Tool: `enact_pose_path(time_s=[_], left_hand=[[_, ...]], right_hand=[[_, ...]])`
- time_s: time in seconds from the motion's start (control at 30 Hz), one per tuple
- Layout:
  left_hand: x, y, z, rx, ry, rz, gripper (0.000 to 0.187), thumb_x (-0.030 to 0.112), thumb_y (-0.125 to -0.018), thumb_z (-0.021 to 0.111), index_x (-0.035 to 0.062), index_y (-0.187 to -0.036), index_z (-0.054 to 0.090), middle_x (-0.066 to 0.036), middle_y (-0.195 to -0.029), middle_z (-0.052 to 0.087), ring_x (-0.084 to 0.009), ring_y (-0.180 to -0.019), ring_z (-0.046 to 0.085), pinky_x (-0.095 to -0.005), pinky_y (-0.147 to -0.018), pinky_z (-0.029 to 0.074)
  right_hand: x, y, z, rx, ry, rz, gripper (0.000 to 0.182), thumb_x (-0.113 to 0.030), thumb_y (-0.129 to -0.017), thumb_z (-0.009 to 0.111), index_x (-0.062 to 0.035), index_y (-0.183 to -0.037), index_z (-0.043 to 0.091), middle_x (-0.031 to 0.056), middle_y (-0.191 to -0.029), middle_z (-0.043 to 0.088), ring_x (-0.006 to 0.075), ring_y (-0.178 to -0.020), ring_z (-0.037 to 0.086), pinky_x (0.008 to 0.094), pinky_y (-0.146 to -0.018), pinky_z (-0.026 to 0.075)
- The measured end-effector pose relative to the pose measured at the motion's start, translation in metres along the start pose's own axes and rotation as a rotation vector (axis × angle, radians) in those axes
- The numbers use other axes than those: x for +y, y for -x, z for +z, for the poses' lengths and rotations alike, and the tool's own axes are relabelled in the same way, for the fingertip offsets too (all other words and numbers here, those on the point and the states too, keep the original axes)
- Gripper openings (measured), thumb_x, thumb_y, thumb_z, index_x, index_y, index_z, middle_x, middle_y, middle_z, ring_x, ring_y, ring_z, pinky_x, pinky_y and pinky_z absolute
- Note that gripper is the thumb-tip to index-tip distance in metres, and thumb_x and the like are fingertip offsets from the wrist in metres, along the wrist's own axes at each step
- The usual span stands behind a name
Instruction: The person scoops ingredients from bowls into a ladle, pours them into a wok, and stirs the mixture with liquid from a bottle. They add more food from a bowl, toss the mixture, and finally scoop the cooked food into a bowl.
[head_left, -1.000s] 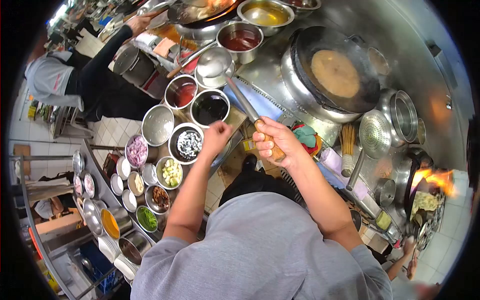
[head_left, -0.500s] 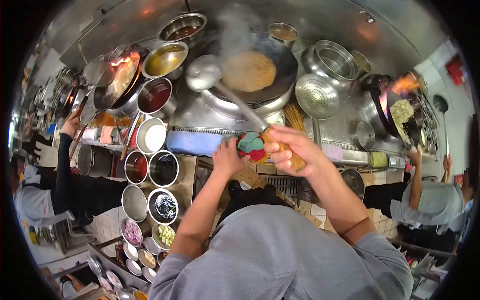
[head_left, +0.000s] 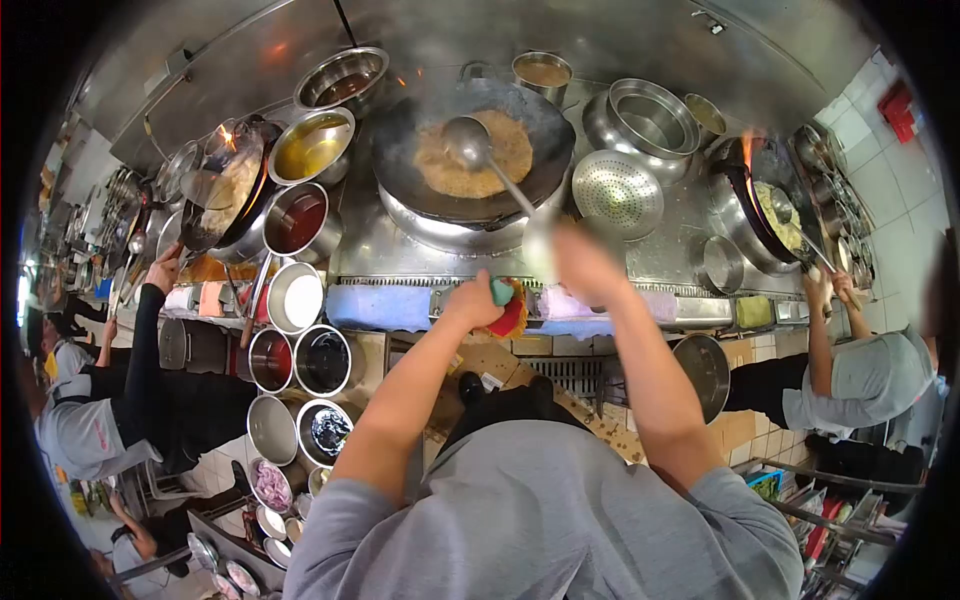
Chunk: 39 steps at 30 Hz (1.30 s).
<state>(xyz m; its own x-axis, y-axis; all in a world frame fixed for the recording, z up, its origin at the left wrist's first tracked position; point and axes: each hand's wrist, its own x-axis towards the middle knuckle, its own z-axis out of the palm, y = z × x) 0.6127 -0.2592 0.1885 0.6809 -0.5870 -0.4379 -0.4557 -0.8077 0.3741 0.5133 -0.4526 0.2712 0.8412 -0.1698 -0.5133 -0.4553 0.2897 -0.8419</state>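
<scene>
A co-worker's arm (head_left: pixel 150 300) reaches toward a flaming pan (head_left: pixel 225 185), its contents hard to make out. Round steel bowls (head_left: pixel 300 215) of red, dark and white stuff line the worktop (head_left: pixel 380 305). The left hand (head_left: pixel 472 300) clutches a bunched red-and-green cloth (head_left: pixel 508 305) at the worktop's edge. The right hand (head_left: pixel 585 262), blurred, grips the ladle (head_left: pixel 468 143), whose handle end is hidden; its bowl dips into brown food in the black wok (head_left: pixel 470 150).

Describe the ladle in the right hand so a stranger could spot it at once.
Start at the big black wok in the middle of the steel cooking range. The ladle rests its round steel bowl on the brown food there, its long handle running back to the blurred right hand. The neighbouring perforated strainer lies unheld.
</scene>
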Motion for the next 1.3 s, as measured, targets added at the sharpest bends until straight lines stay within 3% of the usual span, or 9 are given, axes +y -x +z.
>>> enact_pose_path(time_s=[0.1, 0.13, 0.37, 0.5, 0.63, 0.73, 0.97, 1.03, 1.3], left_hand=[[-0.043, 0.038, 0.014, 0.075, 0.704, 0.126, 0.046, 0.021, -0.074, 0.061, 0.0013, -0.114, 0.048, -0.014, -0.103, 0.061, -0.0274, -0.09, 0.061, -0.0376, -0.079, 0.049], [-0.048, 0.057, 0.02, -0.013, 0.999, 0.002, 0.04, 0.016, -0.075, 0.058, 0.0021, -0.112, 0.05, -0.013, -0.098, 0.061, -0.0252, -0.084, 0.061, -0.0375, -0.075, 0.05], [-0.112, 0.162, 0.095, 0.037, 1.71, -0.384, 0.032, 0.01, -0.077, 0.054, 0.0021, -0.107, 0.051, -0.012, -0.095, 0.061, -0.0222, -0.077, 0.061, -0.0339, -0.068, 0.052], [-0.123, 0.197, 0.083, 0.081, 2.076, -0.45, 0.032, 0.017, -0.083, 0.057, 0.0029, -0.111, 0.05, -0.015, -0.097, 0.061, -0.0246, -0.077, 0.061, -0.035, -0.067, 0.054], [-0.089, 0.178, 0.039, 0.084, 2.016, -0.381, 0.032, 0.02, -0.084, 0.056, 0.0016, -0.11, 0.05, -0.015, -0.098, 0.061, -0.024, -0.077, 0.061, -0.0359, -0.069, 0.053], [-0.081, 0.164, 0.008, 0.068, 1.942, -0.295, 0.032, 0.018, -0.082, 0.055, 0.0004, -0.109, 0.05, -0.016, -0.097, 0.061, -0.024, -0.077, 0.06, -0.0374, -0.07, 0.052], [-0.065, 0.091, -0.047, -0.084, 1.933, -0.225, 0.03, 0.027, -0.08, 0.057, 0.0064, -0.101, 0.052, -0.012, -0.087, 0.059, -0.0228, -0.074, 0.057, -0.0363, -0.064, 0.048], [-0.044, 0.034, -0.058, 0.0, 1.909, -0.21, 0.035, 0.039, -0.083, 0.055, 0.008, -0.1, 0.052, -0.01, -0.091, 0.058, -0.0236, -0.079, 0.056, -0.0382, -0.07, 0.049], [-0.019, -0.041, -0.101, -0.22, 1.96, -0.37, 0.04, 0.047, -0.08, 0.059, 0.0095, -0.092, 0.052, -0.008, -0.085, 0.052, -0.0243, -0.08, 0.052, -0.045, -0.079, 0.05]], right_hand=[[-0.018, 0.028, -0.023, 0.247, 0.612, -0.184, 0.049, -0.017, -0.086, 0.052, -0.0134, -0.133, 0.041, 0.0054, -0.066, 0.056, 0.0116, -0.044, 0.049, 0.0281, -0.04, 0.042], [0.003, 0.002, -0.031, 0.398, 0.931, -0.56, 0.047, -0.018, -0.086, 0.051, -0.0122, -0.132, 0.043, 0.006, -0.065, 0.056, 0.0129, -0.044, 0.05, 0.0285, -0.04, 0.041], [0.006, -0.001, -0.002, -0.041, 0.059, -0.088, 0.057, -0.012, -0.088, 0.047, -0.0148, -0.141, 0.026, 0.0019, -0.065, 0.049, 0.0097, -0.044, 0.045, 0.0246, -0.035, 0.034], [-0.029, 0.035, -0.029, 0.248, 0.638, -0.155, 0.052, -0.01, -0.087, 0.05, -0.0132, -0.137, 0.036, 0.0043, -0.064, 0.052, 0.0095, -0.047, 0.047, 0.0278, -0.04, 0.039], [0.024, -0.059, 0.002, 0.535, 1.046, -0.614, 0.05, -0.015, -0.087, 0.049, -0.0157, -0.136, 0.039, 0.006, -0.067, 0.056, 0.0126, -0.05, 0.051, 0.0299, -0.044, 0.042], [-0.01, -0.003, 0.039, 0.184, 0.38, -0.093, 0.048, -0.018, -0.085, 0.051, -0.0159, -0.133, 0.043, 0.0105, -0.07, 0.058, 0.0157, -0.054, 0.055, 0.0314, -0.052, 0.046], [-0.026, 0.013, -0.016, 0.307, 0.816, -0.24, 0.049, -0.011, -0.086, 0.05, -0.0148, -0.134, 0.041, 0.0092, -0.066, 0.057, 0.0168, -0.047, 0.053, 0.0313, -0.043, 0.044], [-0.005, -0.033, 0.017, 0.604, 1.151, -0.557, 0.049, -0.014, -0.085, 0.051, -0.0131, -0.132, 0.042, 0.0182, -0.08, 0.063, 0.0314, -0.067, 0.062, 0.0404, -0.063, 0.049], [0.006, 0.05, 0.02, 0.37, 1.145, -0.384, 0.051, -0.012, -0.083, 0.05, -0.0159, -0.133, 0.039, 0.0226, -0.087, 0.061, 0.0415, -0.078, 0.058, 0.048, -0.073, 0.046]])
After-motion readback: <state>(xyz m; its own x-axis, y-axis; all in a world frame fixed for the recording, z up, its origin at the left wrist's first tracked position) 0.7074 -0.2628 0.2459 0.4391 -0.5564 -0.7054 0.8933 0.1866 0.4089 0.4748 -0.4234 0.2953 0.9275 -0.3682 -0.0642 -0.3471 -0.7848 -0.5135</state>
